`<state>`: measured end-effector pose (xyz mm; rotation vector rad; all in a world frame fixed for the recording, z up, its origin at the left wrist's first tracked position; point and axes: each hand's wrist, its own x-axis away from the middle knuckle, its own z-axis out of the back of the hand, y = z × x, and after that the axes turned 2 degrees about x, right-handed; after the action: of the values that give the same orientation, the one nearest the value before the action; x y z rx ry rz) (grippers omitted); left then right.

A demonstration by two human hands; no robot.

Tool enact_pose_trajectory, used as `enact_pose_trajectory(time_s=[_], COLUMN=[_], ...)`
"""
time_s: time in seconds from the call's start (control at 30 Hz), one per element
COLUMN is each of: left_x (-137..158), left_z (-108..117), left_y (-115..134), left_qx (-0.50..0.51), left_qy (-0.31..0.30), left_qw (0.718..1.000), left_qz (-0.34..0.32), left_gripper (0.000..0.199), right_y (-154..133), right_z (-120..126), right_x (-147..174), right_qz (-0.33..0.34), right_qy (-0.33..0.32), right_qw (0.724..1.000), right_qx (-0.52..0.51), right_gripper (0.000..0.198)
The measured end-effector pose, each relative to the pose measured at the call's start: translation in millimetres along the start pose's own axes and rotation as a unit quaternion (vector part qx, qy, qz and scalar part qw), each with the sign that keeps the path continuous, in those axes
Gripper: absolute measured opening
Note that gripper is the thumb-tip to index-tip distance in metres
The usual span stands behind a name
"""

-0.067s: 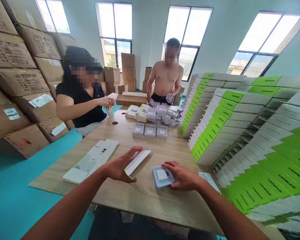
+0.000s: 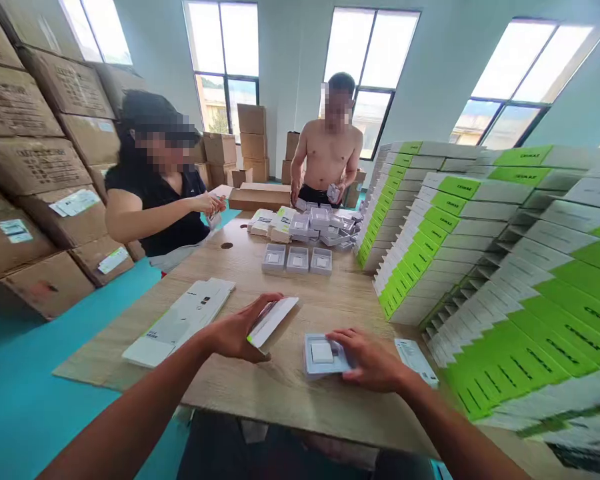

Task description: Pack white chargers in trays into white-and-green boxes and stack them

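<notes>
My left hand [image 2: 240,331] is wrapped round a white box [image 2: 276,323] with a green edge, held tilted above the table. Its fingers lie on the far side and the thumb below. My right hand [image 2: 367,357] grips the right side of a pale plastic tray [image 2: 309,363], with a white square piece [image 2: 322,352] lying in it. The tray rests on or just over the wood table [image 2: 280,393]; I cannot tell which. Left of my left hand lies a pile of flat white cartons [image 2: 183,320].
Tall stacks of white and green boxes [image 2: 430,233] line the right side. Three filled trays [image 2: 297,259] stand in a row farther back, before a heap of trays [image 2: 325,223]. A printed leaflet [image 2: 416,360] lies at right. Two people [image 2: 155,180] work across the table.
The view has shifted slightly. My right hand and the tray sit a little lower in the picture; both hands keep their hold.
</notes>
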<state>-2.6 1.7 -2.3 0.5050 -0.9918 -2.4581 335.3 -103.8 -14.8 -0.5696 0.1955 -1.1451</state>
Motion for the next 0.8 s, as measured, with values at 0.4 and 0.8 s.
enact_pose_trajectory(time_s=[0.4, 0.8], left_x=[-35.7, -30.8], left_z=[-40.7, -43.2], left_y=[26.5, 39.7], left_qx=[-0.138, -0.156], left_qy=[-0.003, 0.025], left_qw=[0.99, 0.987], left_qz=[-0.015, -0.008], left_gripper=[0.101, 0.096], right_y=[-87.7, -100.7], right_z=[23.1, 16.7], right_x=[53.6, 41.3], right_qz=[-0.072, 0.003], right_qy=[0.245, 0.256], right_qw=[0.959, 0.962], right_qx=[0.121, 0.091], right_gripper=[0.069, 0.094])
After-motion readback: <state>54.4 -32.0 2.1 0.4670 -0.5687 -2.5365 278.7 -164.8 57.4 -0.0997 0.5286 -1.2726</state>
